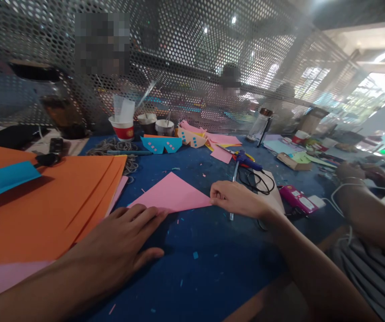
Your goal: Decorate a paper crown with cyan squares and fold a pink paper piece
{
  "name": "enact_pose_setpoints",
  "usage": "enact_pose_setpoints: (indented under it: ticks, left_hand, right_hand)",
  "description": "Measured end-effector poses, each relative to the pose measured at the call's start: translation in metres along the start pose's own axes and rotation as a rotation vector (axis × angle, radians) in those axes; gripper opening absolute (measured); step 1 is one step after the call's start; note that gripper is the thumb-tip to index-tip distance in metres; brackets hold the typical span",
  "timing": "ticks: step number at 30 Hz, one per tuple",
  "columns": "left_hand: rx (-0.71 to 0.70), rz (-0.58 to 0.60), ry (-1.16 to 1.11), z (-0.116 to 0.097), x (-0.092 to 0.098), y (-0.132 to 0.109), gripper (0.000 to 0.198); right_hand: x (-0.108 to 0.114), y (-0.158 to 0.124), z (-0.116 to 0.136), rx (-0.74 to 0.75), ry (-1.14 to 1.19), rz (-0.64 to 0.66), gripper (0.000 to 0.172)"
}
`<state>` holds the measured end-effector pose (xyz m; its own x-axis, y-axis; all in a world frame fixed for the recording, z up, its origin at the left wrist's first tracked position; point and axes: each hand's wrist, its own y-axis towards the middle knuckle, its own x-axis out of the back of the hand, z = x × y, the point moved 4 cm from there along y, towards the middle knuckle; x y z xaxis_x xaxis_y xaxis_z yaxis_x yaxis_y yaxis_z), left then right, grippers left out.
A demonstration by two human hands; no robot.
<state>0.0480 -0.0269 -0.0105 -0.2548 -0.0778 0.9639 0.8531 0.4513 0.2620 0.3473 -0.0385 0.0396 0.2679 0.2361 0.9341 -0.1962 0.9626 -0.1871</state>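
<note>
In the middle of the frame, a triangular pink paper (pixel 173 193) is laid on the blue desk (pixel 186 286). Its lower edge is touched by the left hand (pixel 127 237), which is opened flat, with nothing gripped. The paper's right corner is pinched by the curled fingers of the right hand (pixel 234 197). Orange sheets (pixel 61 201) are stacked at the left of the frame.

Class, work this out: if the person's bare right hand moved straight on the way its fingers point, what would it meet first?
Most likely the pink, triangular sheet of paper; the right hand already seems to touch its corner, though exact depth is unclear.
</note>
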Motion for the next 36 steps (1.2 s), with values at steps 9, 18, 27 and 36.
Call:
enact_pose_setpoints:
  ticks: [9, 18, 27, 36]
  left_hand:
    - [-0.002, 0.003, -0.001, 0.0, 0.002, 0.003, 0.058]
    - [-0.037, -0.028, 0.022, 0.0, 0.002, 0.009, 0.058]
    - [-0.08, -0.045, 0.077, -0.002, 0.0, 0.013, 0.073]
    - [-0.117, -0.051, 0.15, -0.006, -0.001, 0.018, 0.075]
  right_hand:
    - [-0.001, -0.002, -0.001, -0.002, -0.037, -0.012, 0.011]
    - [-0.003, 0.0, -0.002, 0.009, -0.028, -0.017, 0.009]
    - [-0.004, -0.001, -0.002, 0.032, -0.037, -0.032, 0.009]
    - [-0.002, -0.002, -0.001, 0.004, -0.039, -0.024, 0.011]
